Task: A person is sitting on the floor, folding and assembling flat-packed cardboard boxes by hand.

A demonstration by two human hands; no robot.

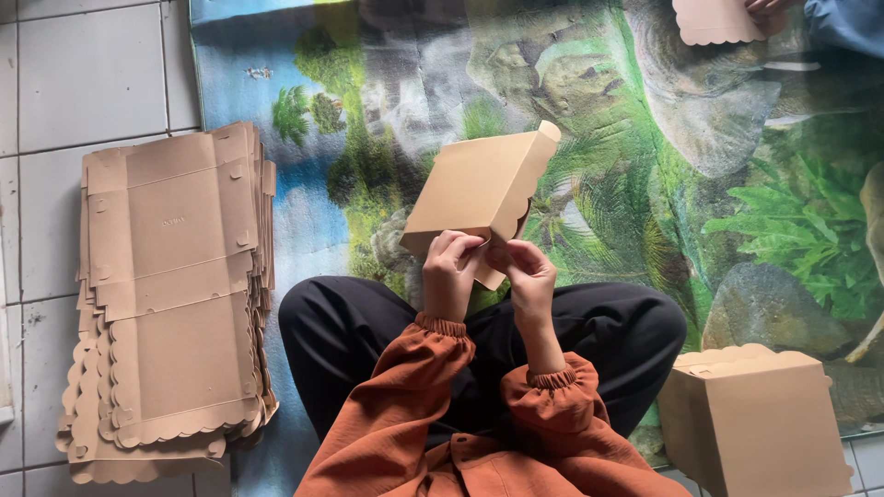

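The person is sitting cross-legged on a printed mat [700, 138] showing green plants and rocks, and both hands are working at the near edge of a half-folded brown cardboard box [479, 189], which is being held up in the air above the lap, tilted, with its scalloped flap hanging along the right side. The left hand [449, 267] is curling its fingers [458, 244] together over the box's lower corner and pinching the card there, while the right hand [527, 267] is closing its fingers [516, 253] on the same lower edge just beside the left, so the two hands are almost touching each other. Rust-orange sleeves [442, 387] with gathered cuffs are covering both forearms, and black trousers [608, 331] are showing beneath them. To the left, a stack of flat unfolded box blanks [170, 294] with scalloped ends is lying partly on the white tiled floor [83, 74] and partly on the mat's edge, well apart from the hands. At the lower right, a finished folded box [750, 414] is standing on the mat just beside the person's knee. At the top right corner, another person's hand [764, 7] is holding a further scalloped piece of card [714, 20], and a blue sleeve [843, 23] is showing beside it
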